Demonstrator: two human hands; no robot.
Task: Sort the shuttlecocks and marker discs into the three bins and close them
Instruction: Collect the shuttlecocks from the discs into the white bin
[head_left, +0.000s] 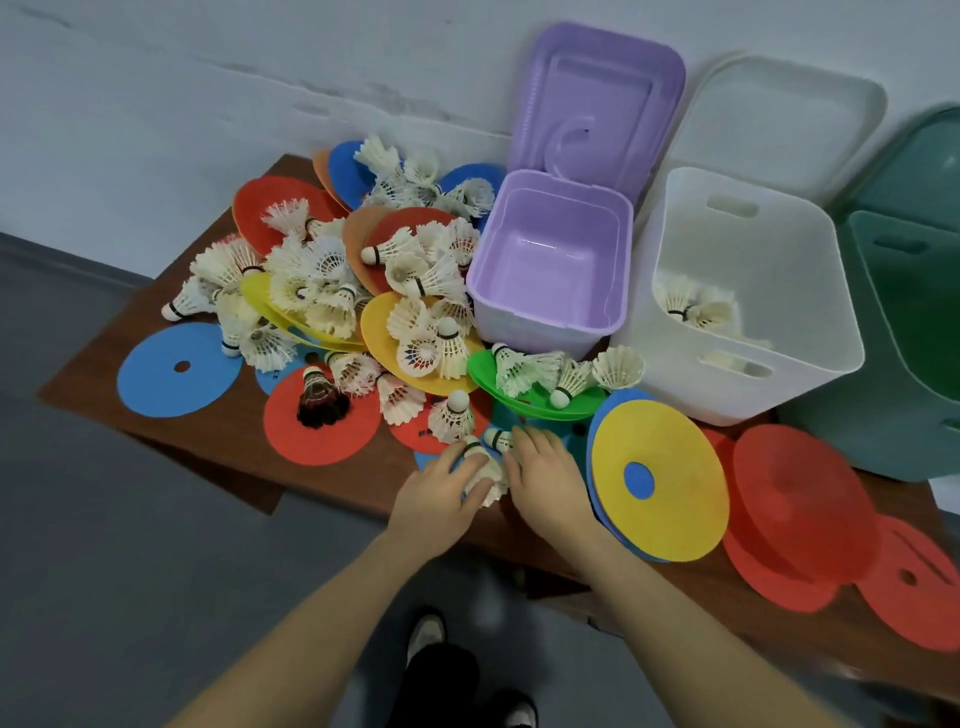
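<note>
Both hands work at the near edge of the table (218, 457), gathering white shuttlecocks. Left hand (441, 493) has its fingers curled round one shuttlecock (485, 475), cork pointing away; right hand (545, 478) lies just beside it, fingertips touching a second shuttlecock (500, 439), though whether it grips that one I cannot tell.

The step in hand looks like shuttlecock collection, and it is early: the white bin (748, 291) holds only a few (two or three show at its bottom), the purple bin (550, 265) looks empty, and the green bin (914, 332) is cut off at the frame edge. All three lids stand open against the wall.

Next comes a lift and a carry rightward over the green disc (483, 369) to the white bin, probably, with a light grip so the feathers are not crushed.

Most shuttlecocks lie heaped among red, blue, yellow and orange discs across the table's middle; one dark one (319, 400) sits on a red disc (291, 431). A yellow disc (675, 483) and more red ones are stacked on the right.
</note>
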